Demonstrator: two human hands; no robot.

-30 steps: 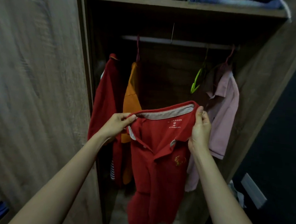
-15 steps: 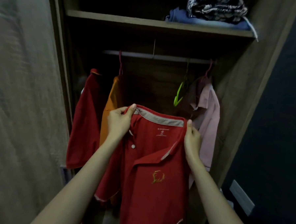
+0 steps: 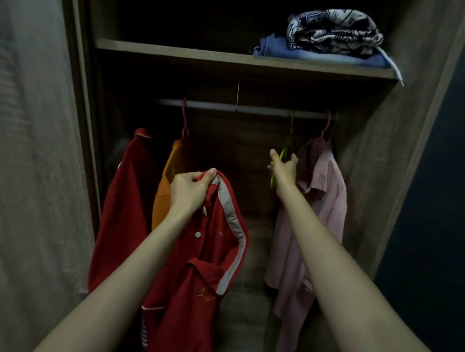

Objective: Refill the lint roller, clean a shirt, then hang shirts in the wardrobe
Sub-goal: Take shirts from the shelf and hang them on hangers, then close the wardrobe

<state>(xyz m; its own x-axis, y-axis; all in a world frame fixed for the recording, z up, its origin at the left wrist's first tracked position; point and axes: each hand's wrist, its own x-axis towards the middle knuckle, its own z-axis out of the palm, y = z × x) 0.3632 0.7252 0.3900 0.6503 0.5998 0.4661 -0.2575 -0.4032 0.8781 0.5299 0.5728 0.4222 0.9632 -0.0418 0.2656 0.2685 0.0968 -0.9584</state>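
Observation:
I stand in front of an open wardrobe. My left hand [image 3: 190, 191] grips a red polo shirt [image 3: 201, 282] by its grey-lined collar, and the shirt hangs limp below my fist. My right hand [image 3: 283, 165] reaches up to an empty green hanger [image 3: 282, 154] on the rail [image 3: 245, 108], fingers spread around its arm and touching it. The hanger is partly hidden behind my hand.
On the rail hang a red shirt [image 3: 125, 202] and an orange shirt [image 3: 169, 183] at the left, and a pink shirt [image 3: 318, 220] at the right. Folded clothes [image 3: 330, 38] lie on the shelf [image 3: 232, 58] above. A wooden door panel [image 3: 30, 165] stands at the left.
My right hand let go of the red polo's collar and reached up to the green hanger. The shirt now droops from my left hand alone. The view tilted upward.

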